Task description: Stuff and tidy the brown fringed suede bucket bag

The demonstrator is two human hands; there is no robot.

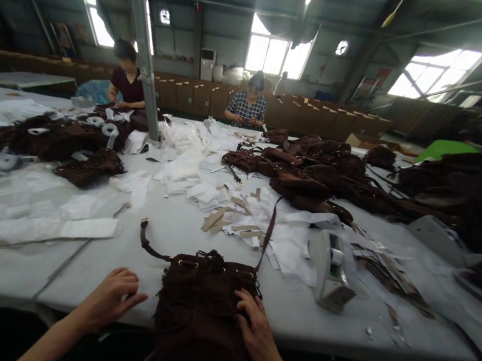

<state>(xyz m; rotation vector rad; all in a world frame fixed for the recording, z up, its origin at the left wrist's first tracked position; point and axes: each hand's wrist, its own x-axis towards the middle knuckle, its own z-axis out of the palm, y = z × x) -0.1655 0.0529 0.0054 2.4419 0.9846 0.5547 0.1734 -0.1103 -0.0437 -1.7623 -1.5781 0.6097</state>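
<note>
A dark brown suede bag (199, 317) with fringe and a long strap hangs over the near edge of the white table (170, 229), partly in my lap. My right hand (254, 326) lies on the bag's right side, fingers bent and pressing into the suede. My left hand (110, 298) hovers at the table's edge to the left of the bag, fingers loosely curled and apart, holding nothing. The strap (152, 244) runs back from the bag onto the table.
A tape dispenser (333, 273) stands right of the bag. Paper scraps and card pieces (228, 213) litter the middle. Piles of brown bags (314, 174) lie right and far left (54, 141). Two people (247, 108) work at the far side beside a steel post (145, 55).
</note>
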